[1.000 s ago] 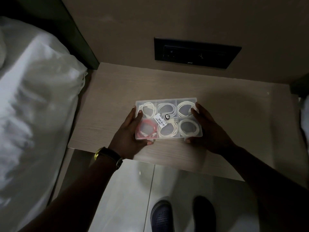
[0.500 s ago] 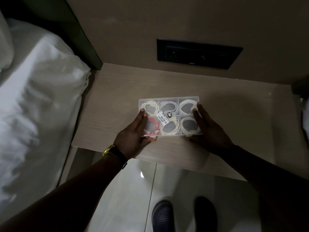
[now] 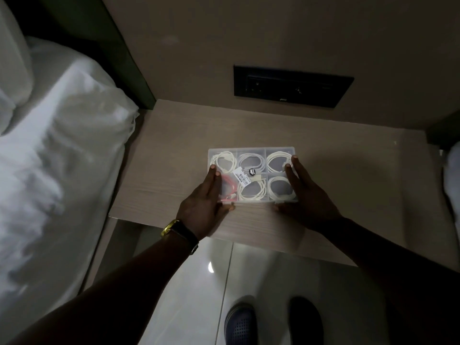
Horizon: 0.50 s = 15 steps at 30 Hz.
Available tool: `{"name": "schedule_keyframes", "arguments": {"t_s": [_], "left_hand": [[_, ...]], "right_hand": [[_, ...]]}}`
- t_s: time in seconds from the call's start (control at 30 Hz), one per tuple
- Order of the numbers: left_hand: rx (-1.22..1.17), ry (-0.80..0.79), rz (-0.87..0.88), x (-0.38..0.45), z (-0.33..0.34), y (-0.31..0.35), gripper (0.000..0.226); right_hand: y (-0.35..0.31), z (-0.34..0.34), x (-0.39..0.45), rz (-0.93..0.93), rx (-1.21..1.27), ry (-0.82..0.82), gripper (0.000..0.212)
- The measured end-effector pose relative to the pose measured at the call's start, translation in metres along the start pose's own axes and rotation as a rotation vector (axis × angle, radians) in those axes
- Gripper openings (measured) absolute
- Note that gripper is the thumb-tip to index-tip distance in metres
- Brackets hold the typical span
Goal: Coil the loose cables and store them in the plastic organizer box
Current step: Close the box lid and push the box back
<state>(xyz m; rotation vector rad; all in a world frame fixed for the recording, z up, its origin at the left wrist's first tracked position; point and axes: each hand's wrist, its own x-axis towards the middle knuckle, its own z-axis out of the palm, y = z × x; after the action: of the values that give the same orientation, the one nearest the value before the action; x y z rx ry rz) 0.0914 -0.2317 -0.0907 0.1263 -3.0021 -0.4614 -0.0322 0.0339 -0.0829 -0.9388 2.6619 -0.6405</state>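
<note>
A clear plastic organizer box (image 3: 251,150) with six compartments lies on a light wooden bedside shelf (image 3: 161,150). Its lid looks closed, with a white barcode sticker (image 3: 241,177) on top. White coiled cables (image 3: 279,159) fill five compartments; a red coiled cable (image 3: 227,188) sits in the front left one. My left hand (image 3: 205,205) rests flat on the box's left side, fingers on the lid, thumb at the front edge. My right hand (image 3: 302,195) lies flat on the right side in the same way.
A bed with white bedding (image 3: 57,165) lies close on the left. A black socket panel (image 3: 292,87) is set in the wall behind the shelf. Below the shelf's front edge are glossy floor tiles and my two dark shoes (image 3: 240,322).
Both hands have slid the box a little away from me across the shelf, and their fingers have stretched flatter over the lid.
</note>
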Motion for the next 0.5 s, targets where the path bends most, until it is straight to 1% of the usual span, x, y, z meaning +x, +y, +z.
{"name": "schedule_keyframes", "arguments": {"t_s": [0.13,0.23,0.33,0.43,0.5], "left_hand": [[0.065,0.068,0.030,-0.001,0.009,-0.001,0.075],[0.088,0.056,0.006,0.002,0.007,0.002,0.069],[0.069,-0.006,-0.043,0.012,0.000,0.006,0.070],[-0.020,-0.079,-0.061,0.024,-0.007,0.007,0.075],[-0.177,-0.093,-0.060,0.028,-0.010,0.007,0.083]], "right_hand": [[0.003,0.008,-0.002,-0.025,-0.026,0.070,0.104],[0.003,0.010,-0.005,0.012,-0.043,0.088,0.103],[-0.001,0.009,-0.002,0.081,-0.011,0.075,0.104],[-0.003,0.001,0.002,0.182,0.055,0.087,0.105],[-0.003,-0.004,0.003,0.262,0.077,0.103,0.106]]}}
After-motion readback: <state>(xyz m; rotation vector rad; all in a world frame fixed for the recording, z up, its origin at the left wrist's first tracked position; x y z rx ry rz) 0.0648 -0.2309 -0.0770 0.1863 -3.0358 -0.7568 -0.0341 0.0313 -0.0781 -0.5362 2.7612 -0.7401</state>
